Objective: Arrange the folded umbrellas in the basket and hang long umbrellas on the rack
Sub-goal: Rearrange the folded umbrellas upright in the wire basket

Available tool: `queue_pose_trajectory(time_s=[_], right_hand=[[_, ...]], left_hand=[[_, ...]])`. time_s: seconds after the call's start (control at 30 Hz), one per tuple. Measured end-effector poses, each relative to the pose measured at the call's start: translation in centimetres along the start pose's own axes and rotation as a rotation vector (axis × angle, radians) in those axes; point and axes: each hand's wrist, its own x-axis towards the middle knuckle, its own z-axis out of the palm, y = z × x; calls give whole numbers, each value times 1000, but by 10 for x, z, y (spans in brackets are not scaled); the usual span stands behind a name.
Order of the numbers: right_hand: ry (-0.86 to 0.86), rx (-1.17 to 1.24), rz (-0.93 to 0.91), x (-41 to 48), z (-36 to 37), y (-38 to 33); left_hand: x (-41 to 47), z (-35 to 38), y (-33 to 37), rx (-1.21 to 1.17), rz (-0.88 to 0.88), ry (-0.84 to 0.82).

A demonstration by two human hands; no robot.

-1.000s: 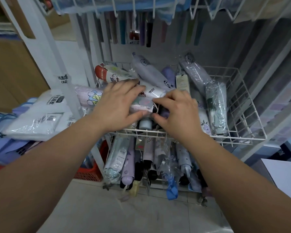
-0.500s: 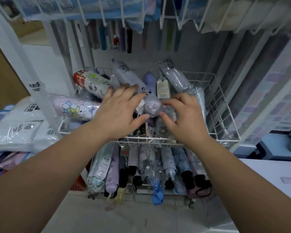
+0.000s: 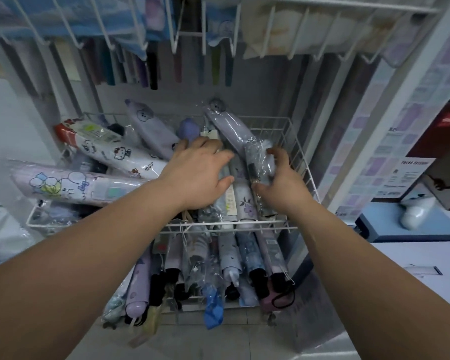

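Tidying looks half done: folded umbrellas (image 3: 115,152) lie jumbled in the basket (image 3: 244,223), the left hand (image 3: 198,175) with fingers spread flat on them, the right hand (image 3: 281,185) with fingers clamped round a wrapped umbrella (image 3: 257,157).

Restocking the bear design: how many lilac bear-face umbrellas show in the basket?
2: one bear umbrella back left, another back right, by the wrapped umbrella the right hand grips. More may be buried.

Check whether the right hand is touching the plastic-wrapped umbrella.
Touching. Head view: the right hand curls fingers and thumb round the plastic-wrapped umbrella.
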Motion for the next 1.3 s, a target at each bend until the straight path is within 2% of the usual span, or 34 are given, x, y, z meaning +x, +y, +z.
queue_pose_trajectory(time_s=[0.1, 0.27, 0.43, 0.6, 0.83, 0.93, 1.07, 1.1, 1.2, 1.3], right_hand=[[-3, 5, -17, 2, 1, 3], [43, 5, -81, 1, 1, 5], [124, 174, -102, 3, -9, -19], [72, -3, -212, -2, 10, -42], [108, -88, -230, 2, 28, -46], [31, -130, -285, 7, 25, -44], [-154, -86, -289, 21, 0, -29], [-132, -114, -283, 26, -4, -27], [78, -94, -214, 45, -11, -25], [56, -101, -149, 62, -6, -27]], left_hand=[[3, 3, -3, 28, -4, -54], [-4, 7, -6, 242, 62, -119], [-11, 6, -8, 271, 45, -100], [-16, 6, -12, 301, 28, -82], [-14, 2, -12, 218, 34, -119], [-10, 0, -4, 143, 41, -68], [-1, -1, 11, 104, 79, -104], [1, -1, 14, 109, 90, -111], [5, 2, 17, 142, 118, -101], [6, 5, 17, 179, 148, -114]])
